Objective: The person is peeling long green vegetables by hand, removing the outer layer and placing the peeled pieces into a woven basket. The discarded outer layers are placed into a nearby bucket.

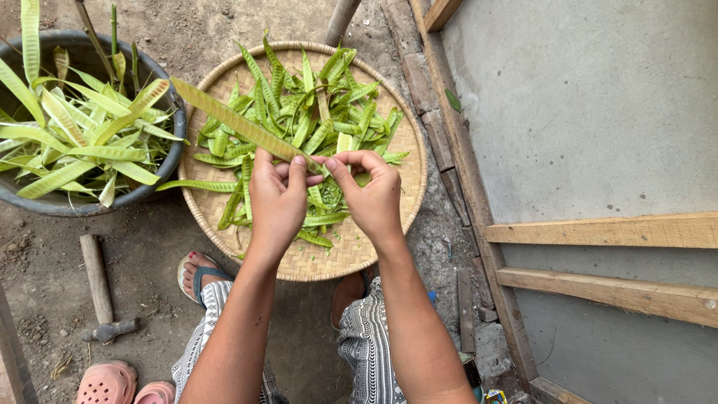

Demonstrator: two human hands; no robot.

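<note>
My left hand (275, 200) and my right hand (372, 191) hold one long flat green pod (228, 120) over a round woven tray (404, 179). The pod slants up to the left from my fingers, and both hands pinch its near end, thumbs and forefingers close together. Several shorter green pods (314, 112) lie heaped on the tray under and beyond my hands.
A dark round tub (161, 176) at the left holds several long pale green pods. A small hammer (101, 288) lies on the dirt ground. Pink sandals (120, 385) sit at the bottom left. A grey slab with wooden strips (598, 232) fills the right side.
</note>
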